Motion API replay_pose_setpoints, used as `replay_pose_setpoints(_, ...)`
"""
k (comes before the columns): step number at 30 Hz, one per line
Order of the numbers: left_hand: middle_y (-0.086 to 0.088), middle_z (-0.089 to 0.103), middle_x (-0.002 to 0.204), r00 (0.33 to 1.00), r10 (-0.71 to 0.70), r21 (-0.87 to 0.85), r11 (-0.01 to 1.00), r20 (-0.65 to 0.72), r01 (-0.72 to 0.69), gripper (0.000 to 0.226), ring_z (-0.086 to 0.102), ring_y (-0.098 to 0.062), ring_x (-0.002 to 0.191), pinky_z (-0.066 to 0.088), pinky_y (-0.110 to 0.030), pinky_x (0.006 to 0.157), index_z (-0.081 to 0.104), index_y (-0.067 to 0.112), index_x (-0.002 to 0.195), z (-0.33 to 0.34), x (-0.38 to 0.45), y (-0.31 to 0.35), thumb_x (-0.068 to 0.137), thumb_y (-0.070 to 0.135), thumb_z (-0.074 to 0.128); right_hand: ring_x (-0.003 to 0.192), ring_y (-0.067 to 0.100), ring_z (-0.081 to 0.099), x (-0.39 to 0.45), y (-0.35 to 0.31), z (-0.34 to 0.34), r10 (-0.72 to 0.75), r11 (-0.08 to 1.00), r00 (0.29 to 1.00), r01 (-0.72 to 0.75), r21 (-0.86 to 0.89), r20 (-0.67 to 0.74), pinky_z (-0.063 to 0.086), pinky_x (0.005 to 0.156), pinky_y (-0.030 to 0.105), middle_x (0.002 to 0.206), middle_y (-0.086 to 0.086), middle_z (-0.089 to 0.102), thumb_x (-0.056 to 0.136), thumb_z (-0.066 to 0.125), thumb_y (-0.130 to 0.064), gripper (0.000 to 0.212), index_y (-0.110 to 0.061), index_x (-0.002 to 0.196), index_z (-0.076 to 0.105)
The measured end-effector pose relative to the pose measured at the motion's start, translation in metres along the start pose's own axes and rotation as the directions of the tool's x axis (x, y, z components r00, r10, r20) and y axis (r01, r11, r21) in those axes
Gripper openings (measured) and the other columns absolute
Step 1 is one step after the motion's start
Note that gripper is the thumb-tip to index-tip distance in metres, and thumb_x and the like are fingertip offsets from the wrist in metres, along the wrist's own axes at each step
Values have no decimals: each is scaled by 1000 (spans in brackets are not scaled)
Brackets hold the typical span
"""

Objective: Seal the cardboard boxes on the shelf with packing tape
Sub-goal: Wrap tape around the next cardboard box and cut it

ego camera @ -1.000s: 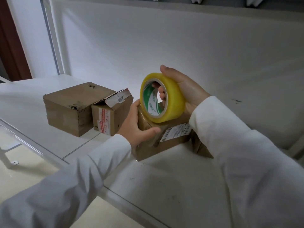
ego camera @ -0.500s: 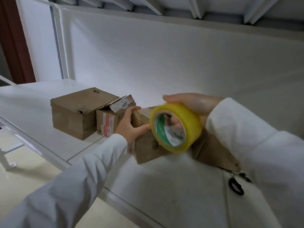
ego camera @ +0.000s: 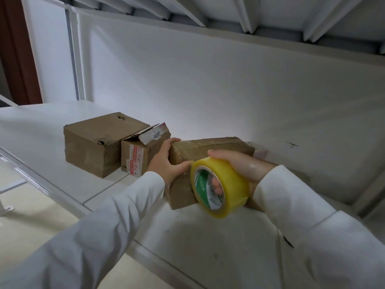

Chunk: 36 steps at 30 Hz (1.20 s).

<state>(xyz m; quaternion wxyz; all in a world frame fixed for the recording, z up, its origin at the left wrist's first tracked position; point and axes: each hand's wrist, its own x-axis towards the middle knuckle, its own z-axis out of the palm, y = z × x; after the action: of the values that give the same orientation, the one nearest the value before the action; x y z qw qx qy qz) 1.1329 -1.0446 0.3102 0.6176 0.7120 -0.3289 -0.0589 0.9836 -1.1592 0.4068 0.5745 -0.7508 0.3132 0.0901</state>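
Note:
A long brown cardboard box lies on the white shelf, its near end toward me. My left hand grips that end's left corner, thumb across the front face. My right hand holds a yellow roll of packing tape against the box's near right side, fingers through the core. Left of this box stand a small box with a torn, raised flap and a larger closed brown box.
The shelf's white back panel rises right behind the boxes, and the ribbed underside of an upper shelf is overhead. The shelf's front rim runs diagonally, with a pale floor below. A small black item lies by my right sleeve.
My right hand has brought the tape roll down from above the box to its near right side. My left hand has stayed on the box's corner. My view has tilted upward.

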Motion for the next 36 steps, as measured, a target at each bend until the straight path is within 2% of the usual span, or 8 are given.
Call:
replay_pose_setpoints(6,10,50,111,999,-30,34,999,20,30,79,53,-18,106,47,-34,94,35,47,119,1,-3,2,49,62,68,104,31,59,15,35,30,116,991,990,-121,-58,-84,43,101,49,114,10,60,79,62,-59,50,-26,114,47)
replay_pose_setpoints(11,2,49,122,959,-99,143,988,264,62,84,54,-17,109,45,-31,98,26,44,126,-13,-1,11,62,47,79,58,20,63,24,33,40,83,996,995,-82,24,-56,52,52,19,85,12,63,95,48,-43,41,-6,114,50)
replay_pose_setpoints(14,-4,45,125,894,-213,346,936,394,70,93,50,-18,102,40,-26,91,12,29,141,-23,8,29,74,36,76,94,23,59,32,33,44,38,999,995,-41,-28,-90,47,87,24,112,7,59,95,43,-48,41,-15,117,50)
replay_pose_setpoints(17,-6,44,129,808,-399,604,794,434,68,116,51,-23,103,41,-30,93,-5,33,147,-38,23,41,62,47,73,66,20,59,29,28,51,59,998,998,-59,14,-36,51,68,26,73,8,62,96,44,-46,39,-9,94,55)
replay_pose_setpoints(19,-4,36,146,757,-446,662,749,477,24,134,42,-26,128,35,-38,108,-8,33,148,-46,29,47,42,58,70,91,27,62,35,30,48,61,998,998,-62,-15,-30,48,90,35,99,13,65,94,44,-50,51,-8,122,51)
replay_pose_setpoints(25,-1,24,154,882,-211,699,695,421,-168,110,29,-22,139,29,-39,110,17,24,149,-19,22,81,65,69,69,46,20,60,39,27,48,112,985,993,-115,127,33,52,53,24,56,11,62,95,47,-46,48,-1,112,54)
replay_pose_setpoints(31,-11,30,147,917,-197,912,298,347,-281,103,32,-32,134,36,-47,105,9,13,149,6,27,67,76,71,54,95,28,64,36,33,37,-68,984,997,62,164,31,47,91,37,83,6,60,94,53,-34,30,-17,73,41)
replay_pose_setpoints(36,-12,35,143,913,-190,916,256,360,-308,95,36,-33,131,40,-47,101,13,10,148,3,34,62,81,68,49,62,17,66,45,39,37,-74,994,965,50,101,251,55,73,32,70,7,69,89,58,-36,27,-10,95,58)
